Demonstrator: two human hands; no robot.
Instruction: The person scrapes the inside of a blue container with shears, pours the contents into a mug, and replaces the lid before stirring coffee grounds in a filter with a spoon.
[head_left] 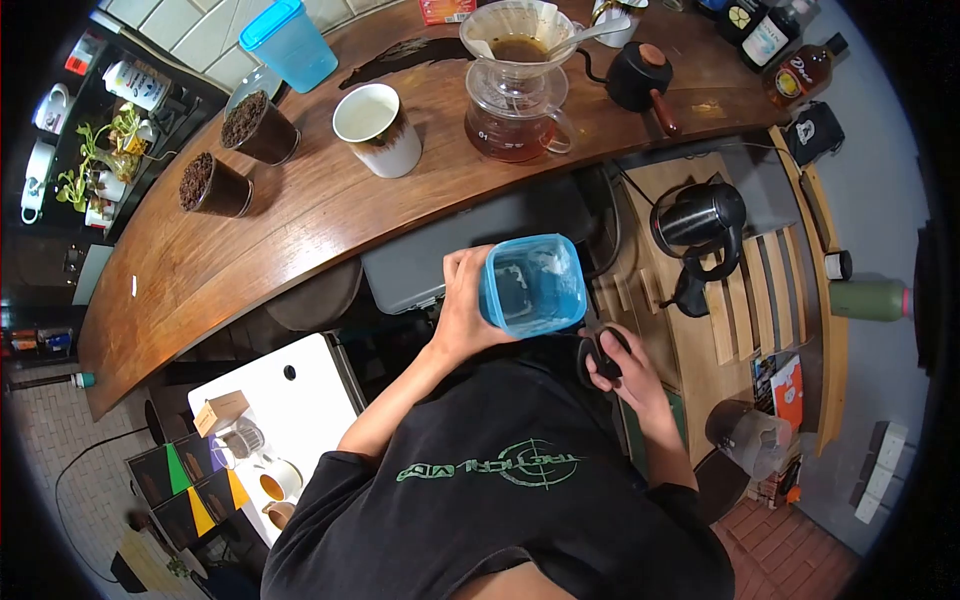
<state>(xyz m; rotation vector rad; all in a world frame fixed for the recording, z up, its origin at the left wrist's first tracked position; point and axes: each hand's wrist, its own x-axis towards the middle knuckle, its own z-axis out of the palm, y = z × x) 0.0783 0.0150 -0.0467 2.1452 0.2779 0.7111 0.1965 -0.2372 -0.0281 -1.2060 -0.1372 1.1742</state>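
My left hand [465, 308] grips a translucent blue plastic container [538, 285] by its left side, above my lap. The container's open mouth tilts toward me; whitish patches and clear pieces show inside. Just right of it, my right hand [628, 372] is closed around a pair of black-handled scissors [588, 362], a finger through a loop; the blades are mostly hidden. On the wooden counter [290, 215] beyond stands a glass server [505, 125] of reddish-brown coffee. A glass dripper [512, 50] with a paper filter, dark liquid and a spoon [590, 36] sits on top.
A white-and-brown cup [378, 130], two cups of dark granules [262, 130] [215, 187] and a blue lidded container [290, 45] line the counter. A black gooseneck kettle [638, 78] and bottles [800, 72] are right. An electric kettle [700, 218] stands on the lower wooden surface.
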